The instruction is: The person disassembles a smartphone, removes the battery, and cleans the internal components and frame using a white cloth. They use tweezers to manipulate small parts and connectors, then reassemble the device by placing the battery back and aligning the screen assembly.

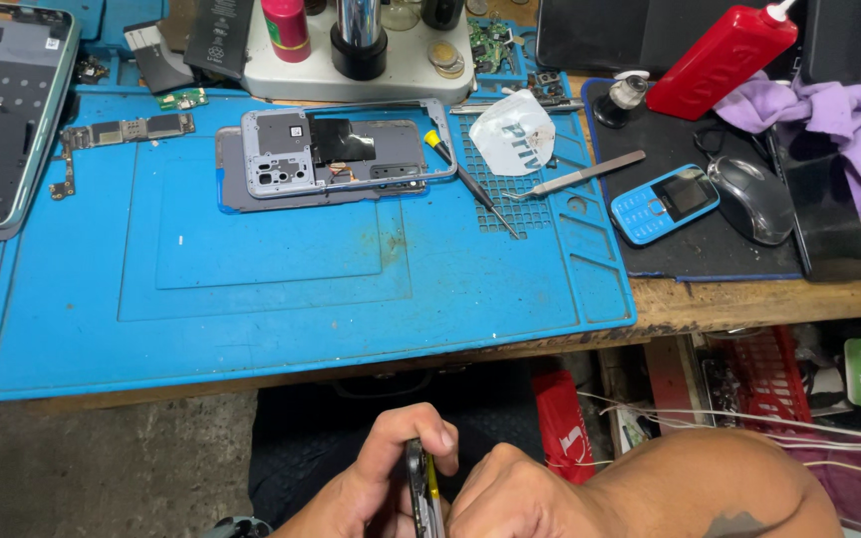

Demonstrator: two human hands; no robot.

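Note:
Both hands are low at the bottom of the head view, below the bench's front edge. My left hand (376, 478) pinches a thin dark slab with a yellow strip along its edge, seen edge-on (423, 493); it looks like a phone part. My right hand (505, 493) is closed against the same slab from the right side. On the blue work mat (251, 289) above lies an opened grey phone frame (336, 154), with no hand near it.
A second opened phone (2, 120) and a loose circuit board (127, 130) lie at the mat's left. A screwdriver (470, 184), tweezers (580, 174), a blue keypad phone (665, 202), a mouse (754, 199), a red bottle (724, 55) and a purple cloth (839, 115) sit to the right.

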